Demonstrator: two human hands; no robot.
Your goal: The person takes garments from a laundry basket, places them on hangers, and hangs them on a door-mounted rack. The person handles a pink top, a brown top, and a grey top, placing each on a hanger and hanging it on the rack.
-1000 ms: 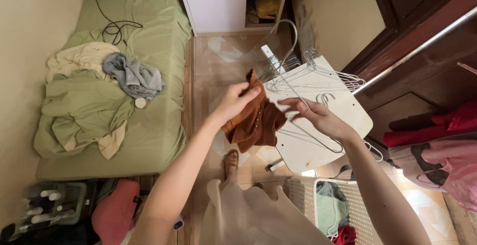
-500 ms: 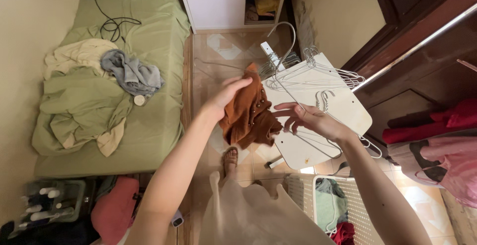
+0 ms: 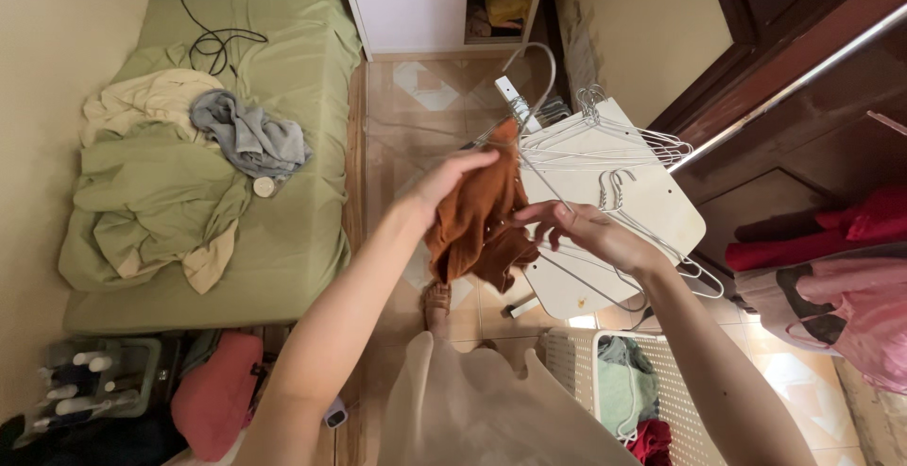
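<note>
Head view shows the left hand (image 3: 452, 180) gripping the top of a rust-brown garment (image 3: 479, 222), held up over the tiled floor (image 3: 416, 107); the right hand (image 3: 584, 232) pinches the garment's edge together with a white wire hanger (image 3: 540, 169), fingers curled; more hangers (image 3: 605, 140) lie on a white board (image 3: 652, 203) just beside

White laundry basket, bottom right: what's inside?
The white laundry basket holds a pale green garment and a red garment. Anything beneath them is covered.
</note>
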